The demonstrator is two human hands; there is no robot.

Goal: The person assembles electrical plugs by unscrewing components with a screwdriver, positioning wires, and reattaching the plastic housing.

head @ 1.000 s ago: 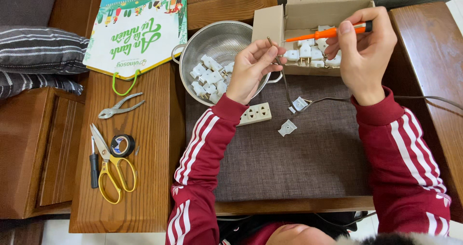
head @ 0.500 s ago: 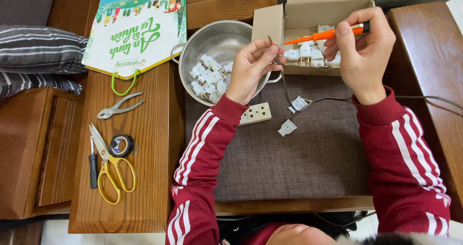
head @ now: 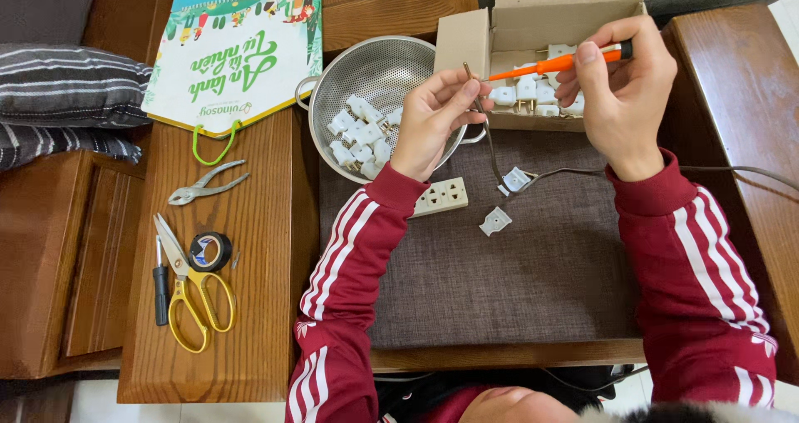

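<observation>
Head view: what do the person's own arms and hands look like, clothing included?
Both arms wear long dark red sleeves with three white stripes running down the outside, ending in plain ribbed cuffs at the wrists. The left hand and right hand are bare: no gloves, rings or watch show.

Glossy varnished wood table (head: 250, 248); matt woven brown cloth mat (head: 499, 290); shiny perforated metal colander (head: 391, 73) at twelve o'clock; plain cardboard box (head: 541, 11); orange plastic screwdriver (head: 558, 62).

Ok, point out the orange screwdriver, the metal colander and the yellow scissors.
orange screwdriver (head: 545, 63), head view, on the orange shaft.
metal colander (head: 374, 65), head view, on the bare inner mesh.
yellow scissors (head: 202, 311), head view, on a yellow handle loop.
</observation>
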